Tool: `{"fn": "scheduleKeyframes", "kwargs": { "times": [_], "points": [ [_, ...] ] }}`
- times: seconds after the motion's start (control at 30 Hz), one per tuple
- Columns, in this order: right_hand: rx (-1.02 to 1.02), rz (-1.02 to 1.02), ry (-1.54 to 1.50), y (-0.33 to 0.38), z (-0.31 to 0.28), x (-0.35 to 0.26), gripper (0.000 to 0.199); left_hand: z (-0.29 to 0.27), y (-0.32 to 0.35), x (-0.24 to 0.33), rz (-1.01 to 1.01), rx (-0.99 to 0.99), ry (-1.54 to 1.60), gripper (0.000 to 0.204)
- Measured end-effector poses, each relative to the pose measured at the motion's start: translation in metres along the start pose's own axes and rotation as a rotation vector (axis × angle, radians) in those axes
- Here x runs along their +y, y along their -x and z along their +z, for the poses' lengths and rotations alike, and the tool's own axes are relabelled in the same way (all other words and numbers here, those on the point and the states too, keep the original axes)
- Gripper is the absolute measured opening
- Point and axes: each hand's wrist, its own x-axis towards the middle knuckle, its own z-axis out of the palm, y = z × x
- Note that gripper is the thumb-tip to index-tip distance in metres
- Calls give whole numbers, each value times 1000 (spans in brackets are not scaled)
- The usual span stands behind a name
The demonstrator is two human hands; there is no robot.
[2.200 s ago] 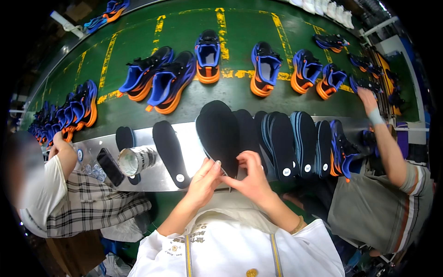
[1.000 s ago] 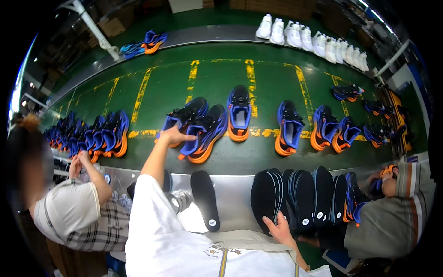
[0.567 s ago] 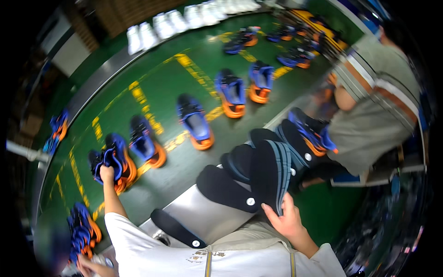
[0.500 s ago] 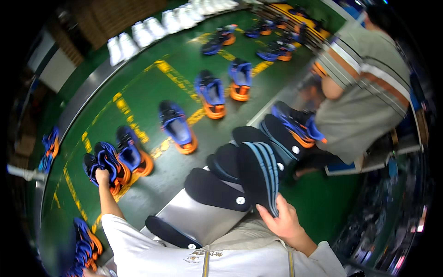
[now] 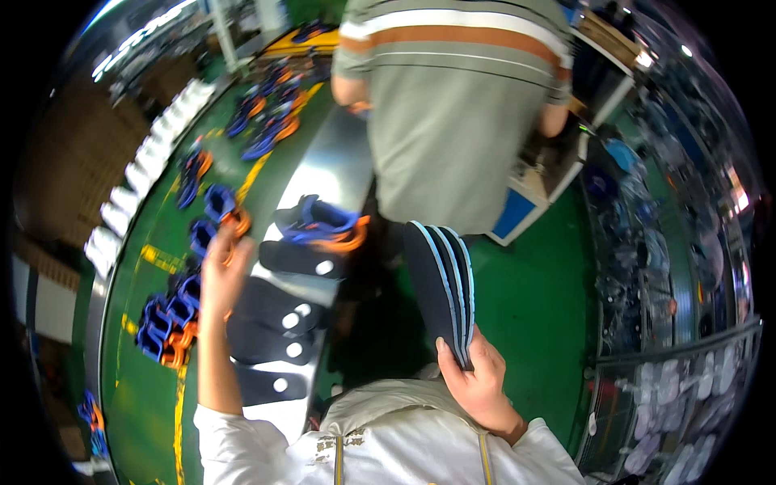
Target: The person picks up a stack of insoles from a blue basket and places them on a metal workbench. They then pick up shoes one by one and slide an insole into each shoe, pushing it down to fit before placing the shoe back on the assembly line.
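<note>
My right hand (image 5: 475, 373) grips a small fanned stack of black insoles (image 5: 436, 279) with light blue edges by the lower end, holding them upright over the green floor. My left hand (image 5: 223, 271) reaches out over the belt, smeared by motion; its fingertips overlap the blue shoe with an orange sole (image 5: 218, 200), and whether they touch it is unclear. Just beside that hand is another blue shoe (image 5: 202, 236), partly covered. More black insoles (image 5: 267, 311) with round white stickers lie on the metal ledge (image 5: 319, 174), and a blue and orange shoe (image 5: 319, 222) rests at their far end.
A bunch of blue and orange shoes (image 5: 166, 323) stands on the green belt (image 5: 145, 392), left of my forearm. White shoes (image 5: 137, 178) line its far side. A co-worker in a striped shirt (image 5: 453, 113) stands straight ahead. Racks (image 5: 679, 388) with shoe parts run along the right.
My view has swung to the right. My left hand has left the shoes at the left and moved forward along the belt. The shoes there now stand bunched together. The right hand keeps its insoles.
</note>
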Motion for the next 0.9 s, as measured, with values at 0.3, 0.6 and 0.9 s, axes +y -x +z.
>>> {"fn": "scheduleKeyframes", "kwargs": {
  "times": [0.3, 0.6, 0.9],
  "points": [
    [520, 553, -340, 39, -199, 175, 56, 292, 77, 344, 493, -1084, 1367, 45],
    [1156, 785, -721, 109, -437, 372, 54, 465, 33, 484, 1658, -1433, 1799, 26],
    [1348, 909, -39, 203, -567, 518, 49, 769, -225, 539, 547, -1180, 274, 13]
  ]
}}
